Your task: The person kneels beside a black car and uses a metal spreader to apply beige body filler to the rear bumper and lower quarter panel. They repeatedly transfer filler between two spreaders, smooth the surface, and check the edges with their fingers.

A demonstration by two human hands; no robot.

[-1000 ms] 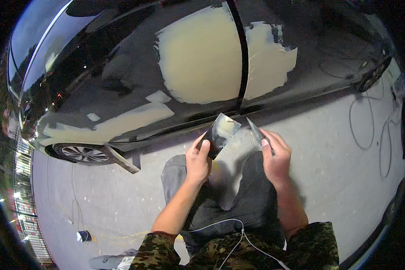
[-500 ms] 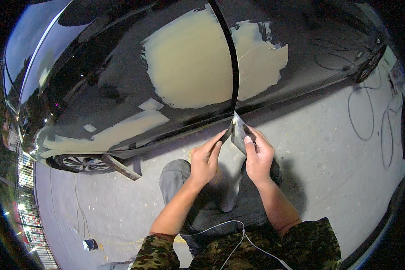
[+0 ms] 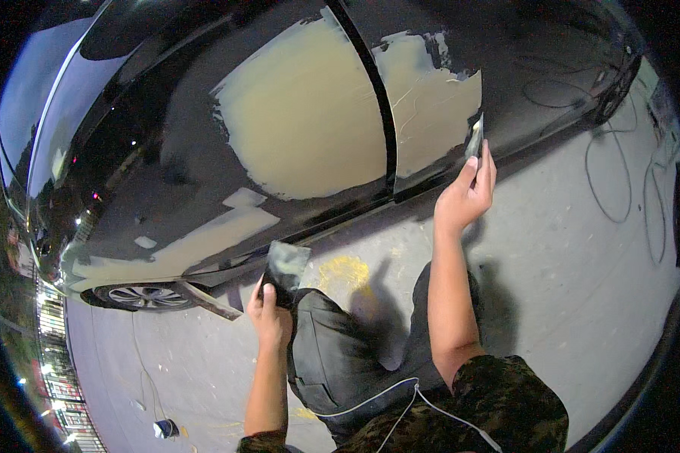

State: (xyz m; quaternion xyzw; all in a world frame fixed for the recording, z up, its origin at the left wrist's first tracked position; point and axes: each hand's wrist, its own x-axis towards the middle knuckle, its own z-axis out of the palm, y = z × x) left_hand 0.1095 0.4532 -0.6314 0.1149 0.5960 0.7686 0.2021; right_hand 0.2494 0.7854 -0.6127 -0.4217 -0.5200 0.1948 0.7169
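My right hand (image 3: pixel 463 198) grips a thin putty spreader (image 3: pixel 474 140), seen nearly edge-on with a pale dab on it. It is at the right edge of a beige filler patch (image 3: pixel 431 106) on a black car's side (image 3: pixel 536 113); whether the blade touches the panel I cannot tell. Lower left, by my knee, my left hand (image 3: pixel 270 321) holds a second flat putty spreader (image 3: pixel 289 259), its face smeared with pale putty. A larger filler patch (image 3: pixel 302 113) lies across the dark panel gap (image 3: pixel 381 90).
A long filler strip (image 3: pixel 204 238) runs low toward the wheel (image 3: pixel 147 296). Beside the wheel a flat board (image 3: pixel 215 303) sticks out. Cables (image 3: pixel 608 177) loop over the grey floor at right. A small container (image 3: pixel 166 429) stands lower left. A white cord (image 3: pixel 370 394) crosses my lap.
My hands, together below the panel gap before, have separated. The right one moved up and right to the smaller patch; the left dropped down and left, each keeping its spreader.
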